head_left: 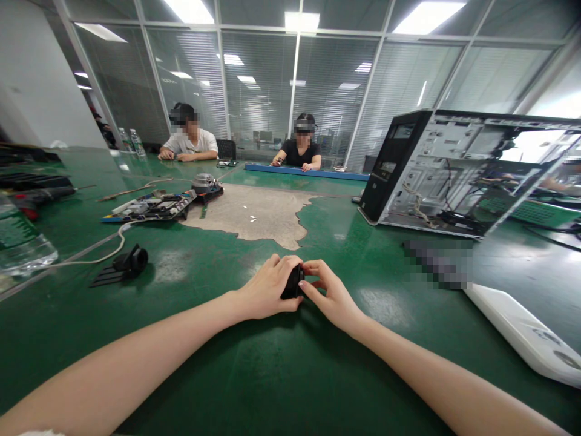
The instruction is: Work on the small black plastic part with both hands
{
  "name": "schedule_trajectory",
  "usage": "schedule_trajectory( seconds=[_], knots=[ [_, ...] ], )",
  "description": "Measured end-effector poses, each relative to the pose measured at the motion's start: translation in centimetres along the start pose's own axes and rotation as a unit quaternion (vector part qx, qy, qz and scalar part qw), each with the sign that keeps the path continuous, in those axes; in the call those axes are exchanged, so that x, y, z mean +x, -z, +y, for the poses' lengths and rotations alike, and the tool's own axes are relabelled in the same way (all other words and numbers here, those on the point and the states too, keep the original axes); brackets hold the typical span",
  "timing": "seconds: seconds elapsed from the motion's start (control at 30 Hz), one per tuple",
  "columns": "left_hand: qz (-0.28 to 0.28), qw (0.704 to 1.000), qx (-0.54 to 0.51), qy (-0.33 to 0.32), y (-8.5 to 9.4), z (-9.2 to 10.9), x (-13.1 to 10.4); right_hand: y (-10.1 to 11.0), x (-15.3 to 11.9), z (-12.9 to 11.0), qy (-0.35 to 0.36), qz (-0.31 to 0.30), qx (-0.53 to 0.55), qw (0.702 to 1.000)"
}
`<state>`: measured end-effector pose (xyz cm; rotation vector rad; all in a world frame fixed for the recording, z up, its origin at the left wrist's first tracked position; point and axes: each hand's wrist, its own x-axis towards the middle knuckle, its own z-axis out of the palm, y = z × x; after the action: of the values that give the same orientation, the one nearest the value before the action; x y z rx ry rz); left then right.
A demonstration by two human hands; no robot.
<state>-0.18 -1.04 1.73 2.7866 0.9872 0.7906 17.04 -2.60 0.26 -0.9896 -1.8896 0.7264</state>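
Note:
A small black object (pixel 292 283), its exact kind hidden by my fingers, is held low over the green table (pixel 254 375) in front of me. My left hand (pixel 267 288) wraps round it from the left, back of the hand upward. From the right, the thumb and fingers of my right hand (pixel 330 295) pinch its right side. Off to the left lies a black plastic part (pixel 131 261) with a round end and flat prongs, apart from both hands.
A circuit board (pixel 152 206) with a cooler (pixel 206 183), a cable (pixel 118 242) and a water bottle (pixel 25 242) are on the left. Rightward stand an open computer case (pixel 394 169) and a white phone-like object (pixel 521 330). Two people sit across the table.

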Motion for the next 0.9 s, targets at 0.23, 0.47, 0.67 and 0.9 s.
schedule_trajectory(
  seconds=[0.23, 0.47, 0.67, 0.9],
  knots=[
    [0.001, 1.000, 0.002, -0.010, -0.17, -0.18, 0.05, 0.13, -0.09, -0.35, 0.058, -0.007, -0.004, 0.998],
    [0.005, 1.000, 0.002, -0.001, -0.41, -0.41, -0.01, -0.05, -0.16, -0.09, 0.044, -0.005, -0.004, 0.999],
    [0.004, 1.000, -0.001, 0.002, -0.52, -0.51, -0.04, -0.11, -0.17, 0.06, 0.030, -0.002, -0.016, 0.999],
    [0.006, 1.000, -0.003, -0.009, -0.43, -0.36, 0.04, 0.13, -0.41, -0.64, 0.076, 0.001, -0.041, 0.996]
  ],
)
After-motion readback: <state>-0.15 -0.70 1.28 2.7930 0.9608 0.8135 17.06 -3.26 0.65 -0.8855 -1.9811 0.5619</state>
